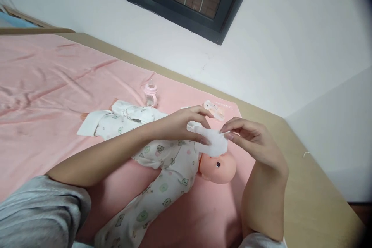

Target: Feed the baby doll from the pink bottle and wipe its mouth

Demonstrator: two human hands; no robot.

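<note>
A baby doll (pixel 222 168) lies on its back on pink bedding, dressed in white clothes with a green and pink animal print. Over its face hangs a thin white tissue (pixel 214 143), which hides part of the face; one eye shows below its edge. My right hand (pixel 255 139) pinches the tissue's upper right corner between thumb and fingertips. At the tissue's left side is my left hand (pixel 186 124), its thumb laid on the sheet and its fingers curved above; the exact grip there is partly hidden.
A pink baby bottle (pixel 151 93) stands upright beyond the doll's legs. Near the far edge lies a small clear and white package (pixel 214 110). The pink blanket (pixel 43 81) covers much of the wooden surface (pixel 302 186). Behind are a white wall and a dark-framed window (pixel 215 31).
</note>
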